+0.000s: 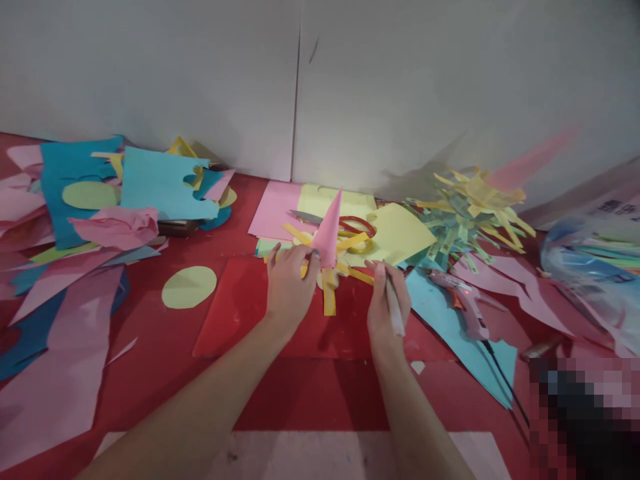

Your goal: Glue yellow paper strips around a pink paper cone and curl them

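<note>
My left hand (289, 283) pinches the base of a pink paper cone (329, 230) that stands point-up on a red sheet (240, 310). Yellow paper strips (330, 297) stick out from under the cone. My right hand (385, 307) is closed round a thin white stick (395, 308), just right of the cone. Red-handled scissors (350, 223) lie behind the cone on yellow paper.
A pink glue gun (463, 300) with a black cord lies on light-blue paper at the right. A finished yellow-and-green fringed piece (465, 213) sits behind it. Piles of pink and blue paper scraps (100, 200) cover the left. A yellow paper disc (189, 287) lies nearby.
</note>
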The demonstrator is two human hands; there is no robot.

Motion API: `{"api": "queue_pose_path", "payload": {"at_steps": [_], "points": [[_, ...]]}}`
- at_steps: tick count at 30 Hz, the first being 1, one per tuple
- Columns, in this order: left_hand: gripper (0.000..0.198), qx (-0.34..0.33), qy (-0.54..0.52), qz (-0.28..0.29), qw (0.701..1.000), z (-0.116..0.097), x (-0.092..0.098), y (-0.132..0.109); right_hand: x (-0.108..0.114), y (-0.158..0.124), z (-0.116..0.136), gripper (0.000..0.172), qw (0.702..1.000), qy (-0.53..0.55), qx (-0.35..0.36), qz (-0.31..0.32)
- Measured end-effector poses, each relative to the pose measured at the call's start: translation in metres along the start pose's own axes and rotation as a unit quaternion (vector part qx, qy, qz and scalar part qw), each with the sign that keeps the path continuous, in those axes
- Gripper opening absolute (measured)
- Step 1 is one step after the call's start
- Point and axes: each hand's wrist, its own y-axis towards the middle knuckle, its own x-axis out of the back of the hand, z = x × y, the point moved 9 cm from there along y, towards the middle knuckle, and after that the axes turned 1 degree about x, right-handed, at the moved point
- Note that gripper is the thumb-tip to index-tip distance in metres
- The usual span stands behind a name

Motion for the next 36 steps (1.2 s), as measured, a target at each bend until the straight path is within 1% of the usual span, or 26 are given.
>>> {"api": "queue_pose_path", "payload": {"at_steps": [3,5,8,11,15,23,30,36], "points": [[0.018,-0.006,0.017,0.003,1.000,-0.001,-0.001,-0.001,0.000,0.000,-0.001,0.028,1.000,0.004,-0.008,-0.001],[0.023,-0.013,0.023,0.010,1.000,-0.004,-0.001,-0.002,-0.001,0.000,-0.002,0.029,1.000,0.005,-0.017,0.002],[0.033,-0.023,0.014,0.021,0.999,-0.009,-0.001,-0.003,-0.006,0.000,-0.006,0.031,0.999,0.004,-0.030,0.030],[0.038,-0.035,0.005,0.022,0.999,-0.013,0.000,-0.005,-0.012,-0.001,-0.009,0.033,0.997,-0.015,-0.036,0.063],[0.042,-0.051,0.006,0.023,0.998,-0.016,-0.001,-0.006,-0.013,0.000,-0.010,0.033,0.996,-0.032,-0.033,0.070],[0.041,-0.043,0.007,0.057,0.997,-0.015,-0.008,-0.005,-0.013,0.000,-0.010,0.028,0.996,-0.045,-0.029,0.069],[0.036,-0.038,0.042,0.039,0.998,-0.016,-0.003,-0.004,-0.015,-0.001,-0.006,0.027,0.995,-0.037,-0.030,0.083],[0.036,-0.034,0.044,0.037,0.998,-0.013,-0.004,-0.005,-0.015,-0.001,-0.008,0.029,0.995,-0.047,-0.028,0.087]]}}
